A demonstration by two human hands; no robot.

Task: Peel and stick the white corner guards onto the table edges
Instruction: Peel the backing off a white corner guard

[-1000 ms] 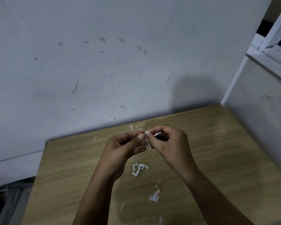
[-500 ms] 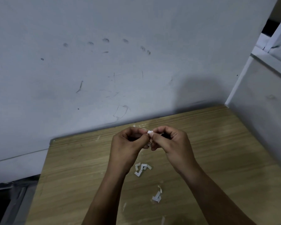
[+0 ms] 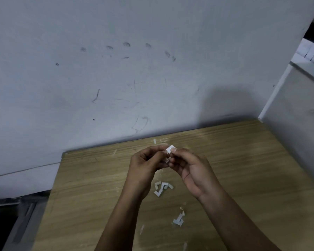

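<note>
Both of my hands are raised over the wooden table (image 3: 243, 169) and meet at the fingertips. Between them is a small white corner guard (image 3: 170, 149); my left hand (image 3: 147, 164) and my right hand (image 3: 190, 168) both pinch it with thumb and fingers. Most of the guard is hidden by the fingers, only a white tip sticks up. A small cluster of white corner guards (image 3: 162, 188) lies on the table just below my hands. Nearer to me lies another white piece (image 3: 179, 219) with a curled strip.
The table stands against a scuffed grey wall (image 3: 134, 78), and a white panel (image 3: 297, 124) borders it on the right. Its left edge (image 3: 53, 187) drops to a dark floor gap. Small white scraps (image 3: 141, 229) dot the tabletop.
The hands stayed joined on the small white piece. More of its white tip now shows above the fingertips. The camera view has drifted slightly.
</note>
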